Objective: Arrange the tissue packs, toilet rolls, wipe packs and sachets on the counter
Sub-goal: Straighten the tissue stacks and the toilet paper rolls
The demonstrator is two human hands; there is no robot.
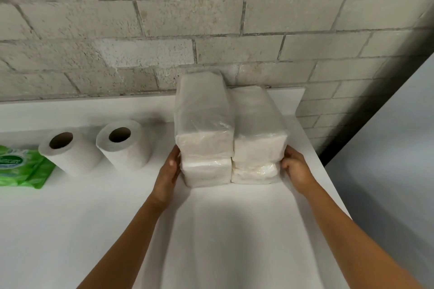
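Several white tissue packs in clear plastic stand stacked two high in two columns, the left column (pixel 203 122) beside the right column (pixel 258 122), on the white counter (pixel 230 230) against the wall. My left hand (pixel 169 171) presses flat on the left side of the stack. My right hand (pixel 296 166) presses on its right side, fingers curled on the lower right pack. Two white toilet rolls (pixel 70 151) (pixel 124 145) lie to the left, cardboard cores facing me. Green wipe packs (pixel 21 166) lie at the far left edge.
A grey block wall (pixel 211 30) runs along the back of the counter. The counter's right edge (pixel 328 183) drops off just beyond my right hand, with a grey floor or surface below. No sachets are in view.
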